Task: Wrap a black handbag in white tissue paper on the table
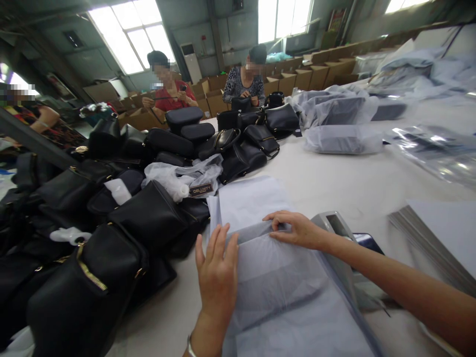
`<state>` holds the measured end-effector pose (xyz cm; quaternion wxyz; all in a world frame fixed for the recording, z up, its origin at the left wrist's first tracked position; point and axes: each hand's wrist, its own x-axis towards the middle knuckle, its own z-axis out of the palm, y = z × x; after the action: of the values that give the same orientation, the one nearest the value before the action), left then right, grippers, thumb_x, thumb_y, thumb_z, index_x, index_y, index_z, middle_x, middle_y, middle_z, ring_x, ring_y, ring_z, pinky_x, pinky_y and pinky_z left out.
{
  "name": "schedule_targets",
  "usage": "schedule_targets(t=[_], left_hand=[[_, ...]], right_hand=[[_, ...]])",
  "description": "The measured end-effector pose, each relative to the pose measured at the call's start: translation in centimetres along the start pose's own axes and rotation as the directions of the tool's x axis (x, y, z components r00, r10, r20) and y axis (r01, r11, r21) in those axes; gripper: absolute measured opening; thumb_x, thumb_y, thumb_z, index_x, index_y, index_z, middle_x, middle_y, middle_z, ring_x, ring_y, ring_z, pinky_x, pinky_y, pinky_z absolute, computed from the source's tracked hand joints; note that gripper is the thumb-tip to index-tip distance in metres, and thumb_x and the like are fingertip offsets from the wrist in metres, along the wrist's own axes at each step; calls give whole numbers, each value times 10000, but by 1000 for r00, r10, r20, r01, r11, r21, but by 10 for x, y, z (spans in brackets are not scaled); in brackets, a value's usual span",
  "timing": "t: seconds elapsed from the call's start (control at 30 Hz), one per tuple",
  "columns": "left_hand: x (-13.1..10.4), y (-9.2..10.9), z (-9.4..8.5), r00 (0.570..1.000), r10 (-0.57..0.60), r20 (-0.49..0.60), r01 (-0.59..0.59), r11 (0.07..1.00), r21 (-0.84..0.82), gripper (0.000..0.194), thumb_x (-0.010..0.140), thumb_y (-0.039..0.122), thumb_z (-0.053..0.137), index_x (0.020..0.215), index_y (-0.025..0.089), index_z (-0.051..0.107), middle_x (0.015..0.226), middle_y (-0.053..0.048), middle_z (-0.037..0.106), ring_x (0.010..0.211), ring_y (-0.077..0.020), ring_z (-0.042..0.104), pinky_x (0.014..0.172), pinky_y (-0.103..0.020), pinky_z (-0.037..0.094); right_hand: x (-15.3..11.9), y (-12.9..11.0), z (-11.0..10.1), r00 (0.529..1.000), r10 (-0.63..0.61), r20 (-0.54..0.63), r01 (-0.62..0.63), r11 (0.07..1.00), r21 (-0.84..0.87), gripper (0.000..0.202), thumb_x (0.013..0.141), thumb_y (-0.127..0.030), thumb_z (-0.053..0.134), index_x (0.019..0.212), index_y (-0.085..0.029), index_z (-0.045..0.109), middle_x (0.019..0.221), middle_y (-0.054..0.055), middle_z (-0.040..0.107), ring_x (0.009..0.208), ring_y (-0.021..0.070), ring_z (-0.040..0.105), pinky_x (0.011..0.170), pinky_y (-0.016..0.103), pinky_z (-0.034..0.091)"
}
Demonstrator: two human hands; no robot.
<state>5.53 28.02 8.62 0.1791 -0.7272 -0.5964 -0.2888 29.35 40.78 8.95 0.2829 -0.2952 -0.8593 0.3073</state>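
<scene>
a dark bag wrapped in pale translucent tissue paper lies flat on the white worktable, directly in front of the person and near the table's front edge. the left hand rests palm down on the left part of the wrapped bag with fingers spread and released, pressing the paper rather than gripping it. the right hand sits at the far edge of the package, fingertips curled and pinching a fold of the tissue there. a loose flap of the same paper extends beyond the fold, not yet laid over, so by appearance the wrapping is partly done: the body is covered and the upper flap remains to be closed. just right of the package lie a grey device with a small window and a dark phone. a stack of grey card sheets sits at the right. a heap of unwrapped black leather handbags with gold zips fills the left side, touching the paper's left border. bags already sealed in clear plastic sleeves lie farther back. two seated people work at the far end, with brown cardboard boxes behind them.
</scene>
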Motion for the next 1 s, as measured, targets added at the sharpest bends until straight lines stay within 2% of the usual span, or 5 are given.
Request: schedule_targets(t=[0.13, 0.3, 0.53, 0.73, 1.0], left_hand=[[-22, 35, 11, 975, 211, 72, -209, 977, -39, 346, 973, 112, 415, 1270, 175, 581, 1354, -74, 610, 1273, -243, 551, 1102, -470, 434], [-29, 49, 20, 959, 116, 258, -122, 993, 7, 452, 960, 127, 431, 1392, 242, 500, 1501, -54, 455, 1382, -319, 421, 1085, -550, 442], [-19, 42, 10, 943, 97, 319, -95, 995, -22, 428, 981, 178, 417, 1388, 273, 507, 1508, -59, 448, 1391, -353, 396, 1067, -606, 413], [-21, 43, 9, 946, 104, 308, -95, 995, -42, 403, 1002, 233, 383, 1380, 263, 520, 1499, -65, 460, 1390, -343, 396, 1070, -600, 392], [-26, 42, 10, 957, 112, 269, -102, 993, -50, 406, 1008, 258, 351, 1375, 267, 525, 1483, -72, 482, 1386, -326, 402, 1070, -586, 384]], right_hand=[[1, 3, 2, 1000, -14, -13, 14, 999, 32, 185, 840, -354, 689, 803, -186, 621, 1185, 82, 671, 1108, 223, 614, 967, 340, 449], [-6, 2, -10, 993, 11, -119, -26, 992, -124, 178, 885, -363, 636, 952, -199, 657, 1150, 77, 689, 1131, 239, 609, 999, 395, 455], [-122, -22, -55, 806, 109, -582, -384, 844, -374, 225, 919, -404, 561, 999, -232, 683, 1298, 71, 612, 1256, 257, 518, 1100, 458, 381], [-210, -14, -25, 641, 520, -565, -649, 760, -37, 477, 855, -611, 530, 938, -201, 760, 1378, 143, 550, 1310, 329, 477, 1117, 521, 337], [-205, -24, 11, 466, 721, -512, -454, 692, 562, 487, 686, -617, 727, 887, -178, 790, 1435, 153, 502, 1256, 348, 531, 1034, 478, 435]])
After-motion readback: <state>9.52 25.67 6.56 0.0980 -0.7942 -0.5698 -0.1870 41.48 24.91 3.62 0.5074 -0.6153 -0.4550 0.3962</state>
